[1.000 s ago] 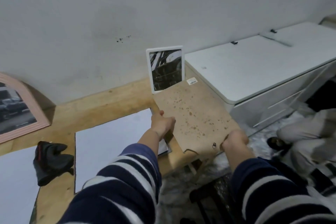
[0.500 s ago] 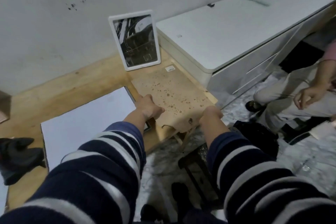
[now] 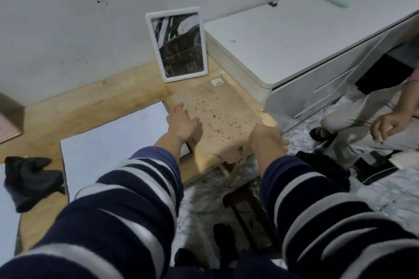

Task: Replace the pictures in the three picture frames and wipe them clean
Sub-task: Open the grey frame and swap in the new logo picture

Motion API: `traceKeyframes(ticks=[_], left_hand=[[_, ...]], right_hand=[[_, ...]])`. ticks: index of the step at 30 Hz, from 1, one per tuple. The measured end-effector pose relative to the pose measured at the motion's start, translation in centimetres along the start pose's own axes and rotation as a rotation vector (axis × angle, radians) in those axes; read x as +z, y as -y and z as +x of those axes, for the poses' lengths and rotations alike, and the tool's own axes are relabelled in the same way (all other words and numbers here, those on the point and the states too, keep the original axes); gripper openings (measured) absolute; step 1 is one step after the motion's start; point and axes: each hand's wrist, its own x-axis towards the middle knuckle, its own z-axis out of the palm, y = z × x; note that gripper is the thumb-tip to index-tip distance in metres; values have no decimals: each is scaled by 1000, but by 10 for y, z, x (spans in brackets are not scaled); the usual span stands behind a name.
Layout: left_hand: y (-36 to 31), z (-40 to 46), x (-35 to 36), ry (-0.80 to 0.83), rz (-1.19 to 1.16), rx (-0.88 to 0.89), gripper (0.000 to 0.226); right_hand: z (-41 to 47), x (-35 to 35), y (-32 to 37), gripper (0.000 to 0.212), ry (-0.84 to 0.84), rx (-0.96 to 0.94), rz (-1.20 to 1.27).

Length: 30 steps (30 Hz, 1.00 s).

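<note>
Flat on the wooden table point(image 3: 86, 106) lay the speckled backing board point(image 3: 217, 118), apparently set down to free its frame. At two o'clock from it the white frame point(image 3: 176, 44) leaned against the wall. Left hand point(image 3: 182, 123) pressed the board with spread fingers; right hand point(image 3: 268, 137) gripped its near edge.

Dim, flat indoor light with a cool grey-blue cast; source not visible. Soft, weak shadows only, darkest under the worktop point(image 3: 90, 108) edge and around the black cloth point(image 3: 31, 179) at left. Mild sheen, no hard glare, on the white cabinet point(image 3: 294, 36) top and on the glass of the white picture frame point(image 3: 179, 45). Strong wide-angle bending of straight edges toward the borders. Overall soft and slightly smeared, with compression noise; striped sleeves point(image 3: 127, 210) nearest the lens blurred.
</note>
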Motion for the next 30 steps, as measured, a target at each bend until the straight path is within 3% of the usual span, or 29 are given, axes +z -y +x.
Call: traceKeyframes(ticks=[4,11,17,20,23,30], left_hand=[[20,-6,-27,-69,88,-60,62],[96,-34,-80,-130,195,-279,54],[141,-73,-107,-240,347,-473,54],[156,-87,-113,-246,338,-583,51],[167,-95,-116,-232,367,-590,54],[174,-93,-119,-264,354,-580,61]], right_hand=[[-35,14,14,50,23,-395,-472],[-96,87,-6,42,344,-815,-626],[-117,112,-27,35,348,-1179,-1018],[-117,119,-34,47,244,-1241,-1219],[-120,128,-40,46,197,-1251,-1256],[-130,140,-45,26,133,-1158,-1043]])
